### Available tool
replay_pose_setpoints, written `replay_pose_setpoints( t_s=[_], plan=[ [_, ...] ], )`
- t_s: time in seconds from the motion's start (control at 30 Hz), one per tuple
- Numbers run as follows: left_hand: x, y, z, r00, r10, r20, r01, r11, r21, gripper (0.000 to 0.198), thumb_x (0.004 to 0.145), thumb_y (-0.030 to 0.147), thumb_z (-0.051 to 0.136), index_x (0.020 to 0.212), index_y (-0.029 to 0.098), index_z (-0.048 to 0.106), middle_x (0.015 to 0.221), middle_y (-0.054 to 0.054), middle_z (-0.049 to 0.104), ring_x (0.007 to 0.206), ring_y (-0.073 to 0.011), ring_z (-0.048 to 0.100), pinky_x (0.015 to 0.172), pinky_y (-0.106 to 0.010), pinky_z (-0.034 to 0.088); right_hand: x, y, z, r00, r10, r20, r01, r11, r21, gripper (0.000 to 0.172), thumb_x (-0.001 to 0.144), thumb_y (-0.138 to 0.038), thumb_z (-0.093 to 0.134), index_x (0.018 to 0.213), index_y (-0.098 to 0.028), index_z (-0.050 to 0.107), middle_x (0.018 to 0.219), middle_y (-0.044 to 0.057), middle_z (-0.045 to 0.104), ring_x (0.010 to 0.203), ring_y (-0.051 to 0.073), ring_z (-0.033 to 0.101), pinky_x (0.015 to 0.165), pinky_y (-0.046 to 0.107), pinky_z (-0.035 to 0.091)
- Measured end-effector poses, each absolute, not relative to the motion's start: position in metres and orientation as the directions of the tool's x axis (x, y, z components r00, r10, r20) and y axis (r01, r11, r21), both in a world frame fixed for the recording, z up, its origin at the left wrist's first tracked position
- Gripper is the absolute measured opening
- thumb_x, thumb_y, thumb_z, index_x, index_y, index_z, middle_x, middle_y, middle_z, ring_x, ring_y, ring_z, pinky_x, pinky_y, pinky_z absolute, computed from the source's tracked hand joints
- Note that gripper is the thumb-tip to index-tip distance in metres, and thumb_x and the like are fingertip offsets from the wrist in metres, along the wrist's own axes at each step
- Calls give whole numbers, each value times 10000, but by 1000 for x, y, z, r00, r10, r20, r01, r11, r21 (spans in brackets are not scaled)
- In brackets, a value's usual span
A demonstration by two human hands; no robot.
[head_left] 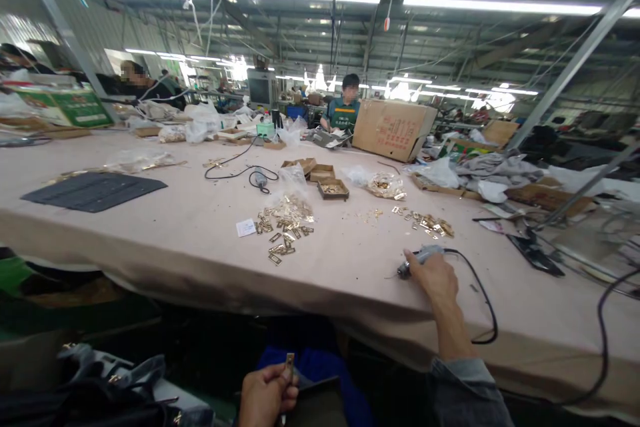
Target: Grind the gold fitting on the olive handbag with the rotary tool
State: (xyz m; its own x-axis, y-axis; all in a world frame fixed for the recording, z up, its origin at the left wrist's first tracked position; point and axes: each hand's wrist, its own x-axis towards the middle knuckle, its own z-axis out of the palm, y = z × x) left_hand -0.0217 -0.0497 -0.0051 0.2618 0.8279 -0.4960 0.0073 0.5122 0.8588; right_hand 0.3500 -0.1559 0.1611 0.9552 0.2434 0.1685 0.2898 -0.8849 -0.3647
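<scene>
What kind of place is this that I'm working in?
Most likely a factory assembly floor. A long cloth-covered worktable holds piles of small brass fittings, there are cardboard cartons, and strip lights hang from an open roof. Your right hand grips a corded hand tool.

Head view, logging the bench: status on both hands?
Left hand shut on small brass piece, below table edge. Right hand shut on corded tool on table. Brass pieces lie apart.
</scene>
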Motion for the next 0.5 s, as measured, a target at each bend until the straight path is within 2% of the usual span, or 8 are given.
replay_pose_setpoints(
  t_s=[0.07,0.13,0.2,0.23,0.27,0.33,0.4,0.5],
  plan=[
    [-22,-50,-9,259,822,-507,-4,525,851,475,475,481,899,694,93,735,582,-97,675,448,-158,579,427,-232,458,355,-149,165,955,198,220,265,-905,-334,705,895,-656,519,1171,-21,651,1002,309,656,962,460,644,790,530,519],
    [-22,-49,-15,261,818,-512,-4,532,847,489,475,491,898,704,90,735,581,-98,672,444,-158,575,422,-231,449,349,-136,167,897,241,372,379,-851,-364,622,945,-559,468,1221,-28,638,1054,284,658,978,416,649,839,515,518],
    [-22,-48,-19,278,820,-500,5,520,854,502,482,508,895,703,88,732,579,-99,665,448,-158,575,419,-226,437,337,-115,161,754,457,471,644,-657,-393,536,986,-423,379,1300,-53,606,1164,235,652,1044,340,643,935,468,506],
    [-21,-48,-21,289,821,-493,14,511,860,505,489,518,892,697,87,730,574,-100,660,448,-156,573,418,-222,428,331,-102,155,652,591,475,758,-520,-394,522,991,-368,348,1343,-61,581,1238,212,634,1103,307,626,991,438,488],
    [-21,-47,-22,298,820,-488,24,505,863,507,496,527,888,687,86,727,567,-100,653,446,-152,567,417,-218,420,324,-89,147,551,704,448,829,-400,-390,526,991,-335,331,1381,-61,553,1318,196,599,1184,283,588,1049,412,459],
    [-22,-46,-23,310,816,-488,44,501,864,509,507,539,882,669,83,722,552,-97,642,441,-142,552,418,-212,406,312,-65,130,445,828,341,879,-332,-342,574,997,-310,327,1465,-2,450,1462,214,478,1349,278,457,1148,403,367],
    [-23,-45,-23,315,813,-490,52,501,864,513,516,546,876,668,80,724,568,-103,650,447,-138,549,425,-212,407,301,-52,116,428,870,245,894,-369,-254,609,1013,-299,318,1515,44,348,1536,239,366,1438,293,333,1193,429,288],
    [-26,-46,-22,312,813,-491,44,504,862,522,517,548,872,693,77,734,612,-121,674,461,-148,563,438,-226,424,284,-57,105,408,892,195,912,-387,-139,592,1041,-297,276,1544,13,315,1572,223,311,1468,305,267,1197,470,253]
  ],
)
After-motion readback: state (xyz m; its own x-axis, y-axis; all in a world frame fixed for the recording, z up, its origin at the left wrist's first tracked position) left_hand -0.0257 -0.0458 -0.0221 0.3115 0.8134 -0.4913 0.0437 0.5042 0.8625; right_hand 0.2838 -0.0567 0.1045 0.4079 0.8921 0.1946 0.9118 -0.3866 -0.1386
